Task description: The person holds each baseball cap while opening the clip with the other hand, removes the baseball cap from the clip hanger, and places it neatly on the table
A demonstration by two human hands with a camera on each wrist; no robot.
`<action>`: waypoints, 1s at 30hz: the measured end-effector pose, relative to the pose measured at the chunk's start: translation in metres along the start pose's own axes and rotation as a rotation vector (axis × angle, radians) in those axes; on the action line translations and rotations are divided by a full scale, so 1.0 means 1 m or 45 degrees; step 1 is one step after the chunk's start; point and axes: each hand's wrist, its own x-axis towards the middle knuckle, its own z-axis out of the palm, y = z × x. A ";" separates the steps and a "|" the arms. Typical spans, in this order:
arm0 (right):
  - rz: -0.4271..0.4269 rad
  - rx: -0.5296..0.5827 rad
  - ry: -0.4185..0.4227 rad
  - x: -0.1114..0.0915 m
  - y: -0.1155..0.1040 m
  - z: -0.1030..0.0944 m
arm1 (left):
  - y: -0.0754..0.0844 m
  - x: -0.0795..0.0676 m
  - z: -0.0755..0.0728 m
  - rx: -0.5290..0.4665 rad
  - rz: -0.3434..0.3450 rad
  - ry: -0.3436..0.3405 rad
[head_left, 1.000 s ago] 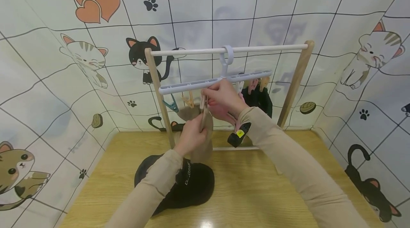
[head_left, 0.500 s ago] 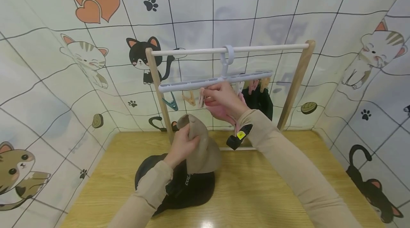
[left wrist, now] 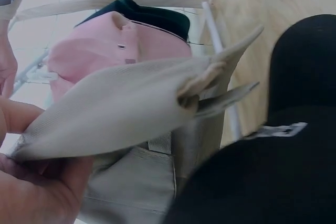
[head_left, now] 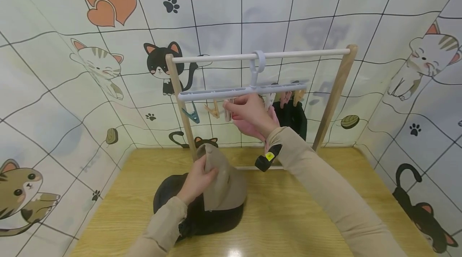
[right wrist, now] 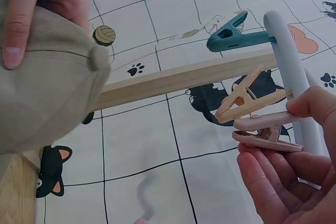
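My left hand (head_left: 196, 181) pinches the edge of a beige cap (head_left: 225, 189), which hangs from the fingers above a black cap (head_left: 169, 191) on the table. Up at the lilac hanger (head_left: 213, 95), my right hand (head_left: 252, 112) squeezes a pale pink clothespin (right wrist: 266, 123) between thumb and fingers. Nothing sits in that clothespin's mouth. Left of it on the hanger are a yellow-orange clothespin (right wrist: 247, 98) and a teal clothespin (right wrist: 231, 38), both without cloth. A pink cap (left wrist: 100, 40) hangs partly hidden behind the right hand, with a dark cap (head_left: 294, 114) beyond it.
A drying rack with wooden posts (head_left: 333, 96) and a white top rod (head_left: 216, 58) stands on the wooden table (head_left: 288, 217). More clothespins (head_left: 286, 99) hang on the hanger's right half. A cat-patterned wall (head_left: 223, 0) is close behind the rack.
The beige cap has come away from the clothespin, moving down and left in my left hand until it overlaps the black cap. My right hand stays at the pale pink clothespin.
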 end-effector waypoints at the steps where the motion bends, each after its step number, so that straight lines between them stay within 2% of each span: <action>1: -0.005 -0.005 0.003 0.000 0.000 0.000 | -0.003 -0.002 0.000 -0.010 -0.014 0.005; 7: -0.028 -0.048 0.012 -0.002 0.000 0.000 | -0.022 -0.019 -0.002 -0.102 -0.131 0.030; 12: -0.040 -0.050 0.016 -0.002 0.001 0.001 | -0.033 -0.033 -0.007 -0.131 -0.253 0.072; 15: -0.073 -0.103 0.028 -0.003 0.002 0.002 | -0.036 -0.041 -0.008 -0.092 -0.311 0.086; 23: -0.289 -0.313 0.123 -0.006 0.008 0.004 | -0.036 -0.052 -0.005 0.009 -0.379 0.095; 30: -0.351 -0.400 0.185 -0.006 0.011 0.008 | -0.032 -0.056 -0.010 0.124 -0.454 0.178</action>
